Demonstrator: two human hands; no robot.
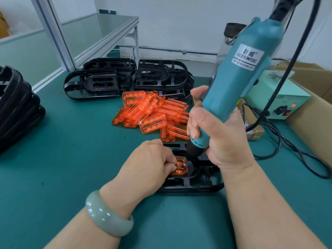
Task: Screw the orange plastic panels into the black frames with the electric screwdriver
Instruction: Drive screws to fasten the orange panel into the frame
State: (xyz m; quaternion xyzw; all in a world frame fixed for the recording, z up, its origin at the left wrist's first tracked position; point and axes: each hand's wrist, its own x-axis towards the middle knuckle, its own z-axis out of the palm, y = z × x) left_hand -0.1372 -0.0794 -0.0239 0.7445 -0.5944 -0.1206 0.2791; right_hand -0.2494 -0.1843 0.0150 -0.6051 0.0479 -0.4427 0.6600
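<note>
Right hand [215, 139] wraps fully round the teal electric screwdriver [242, 78], whose black tip is lowered into the flat black plastic frame [194, 185]. Left hand [149, 164], fingers curled, holds down the translucent orange plastic panel [179, 168] seated inside that frame. A heap of loose orange panels [154, 112] lies just behind the frame, and stacked black frames [125, 76] sit farther behind it.

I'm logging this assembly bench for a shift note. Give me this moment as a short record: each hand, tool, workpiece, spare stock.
left hand: holds the orange panel seated in the black frame
right hand: grips the electric screwdriver, tip down at the panel
spare stock: pile of loose panels, stacks of frames behind it
surface: green table
</note>
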